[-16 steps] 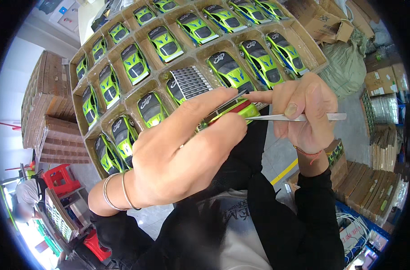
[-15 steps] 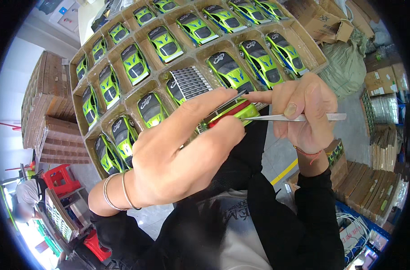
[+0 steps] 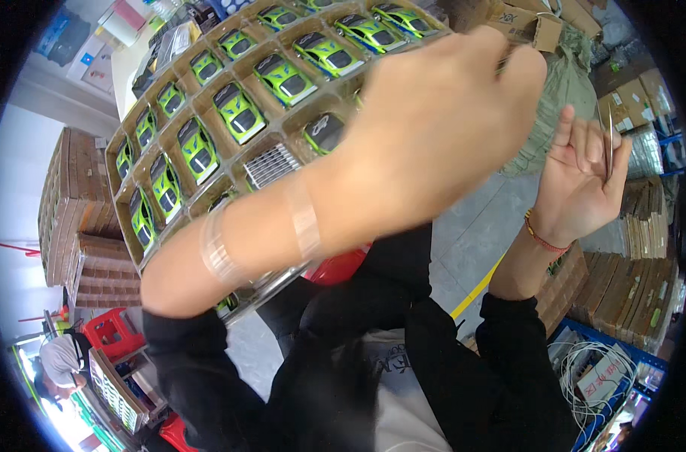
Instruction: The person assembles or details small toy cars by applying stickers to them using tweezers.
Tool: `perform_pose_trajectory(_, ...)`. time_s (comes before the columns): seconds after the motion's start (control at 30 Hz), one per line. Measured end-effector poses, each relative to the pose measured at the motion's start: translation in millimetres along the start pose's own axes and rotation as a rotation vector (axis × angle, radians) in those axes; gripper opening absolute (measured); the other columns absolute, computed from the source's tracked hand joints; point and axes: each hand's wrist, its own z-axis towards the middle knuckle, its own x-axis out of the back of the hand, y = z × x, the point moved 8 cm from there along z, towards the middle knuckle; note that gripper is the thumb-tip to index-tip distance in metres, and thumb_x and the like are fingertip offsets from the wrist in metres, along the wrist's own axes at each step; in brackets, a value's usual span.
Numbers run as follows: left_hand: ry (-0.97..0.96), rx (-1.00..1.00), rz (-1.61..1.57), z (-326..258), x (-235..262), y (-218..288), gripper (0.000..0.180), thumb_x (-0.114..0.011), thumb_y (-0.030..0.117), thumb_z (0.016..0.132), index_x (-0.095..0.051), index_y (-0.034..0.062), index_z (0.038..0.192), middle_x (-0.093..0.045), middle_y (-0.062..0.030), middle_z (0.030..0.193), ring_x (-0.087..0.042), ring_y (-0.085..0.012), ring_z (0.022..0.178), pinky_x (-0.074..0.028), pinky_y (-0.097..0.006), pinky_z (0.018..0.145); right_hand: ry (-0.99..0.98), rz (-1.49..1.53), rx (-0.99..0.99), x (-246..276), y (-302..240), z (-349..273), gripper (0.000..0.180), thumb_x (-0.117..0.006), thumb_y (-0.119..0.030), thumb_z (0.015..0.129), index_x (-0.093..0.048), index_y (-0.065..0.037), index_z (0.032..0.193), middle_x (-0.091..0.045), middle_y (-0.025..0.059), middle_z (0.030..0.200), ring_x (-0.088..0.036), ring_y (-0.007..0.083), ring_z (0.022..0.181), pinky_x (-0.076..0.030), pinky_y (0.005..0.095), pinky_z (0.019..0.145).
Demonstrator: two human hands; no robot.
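Holding metal tweezers (image 3: 609,143) (likely light, stiff, best gripped mid-length) in its fingers, the right hand (image 3: 584,177) hangs right of the left hand (image 3: 448,113), whose blurred grip I cannot tell; green toy cars (image 3: 285,80) lie left of both.

i'm in a workshop: identical toy cars (image 3: 239,114) in a compartmented tray (image 3: 232,160), stacked brown trays (image 3: 79,196), cardboard boxes (image 3: 517,24), a co-worker (image 3: 62,361) nearby.

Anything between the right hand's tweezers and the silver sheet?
Yes: as seen from the head, the left hand, blurred, and its wrist cross between the tweezers in the right hand and the silver sheet at the tray. Their heights can't be told.
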Motion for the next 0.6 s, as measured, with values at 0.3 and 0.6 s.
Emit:
perform_pose_trajectory(0.3,-0.230,-0.094,0.146,-2.1,-168.4,-29.7,0.019,-0.065,0.012,0.074,-0.058,0.0054,0.090,-0.057,-0.0079,0.086,-0.064,-0.0248,0.084,-0.056,-0.033,0.060,0.077,-0.153,-0.025,42.2,-11.7,-14.7,0.040,-0.027,-0.025,0.108,-0.060,-0.007,0.095,-0.042,0.0024,0.065,-0.041,0.0133,0.059,-0.047,0.0484,0.097)
perform_pose_trajectory(0.6,-0.390,0.163,0.091,7.8,-180.6,-107.8,0.016,-0.065,0.014,0.081,-0.073,0.0115,0.095,-0.070,-0.0132,0.095,-0.068,-0.0346,0.085,-0.056,-0.045,0.075,0.153,-0.110,-0.078,67.2,1.1,-15.2,0.037,-0.030,-0.026,0.108,-0.058,-0.006,0.093,-0.046,0.0043,0.066,-0.042,0.0141,0.057,-0.049,0.0475,0.089)
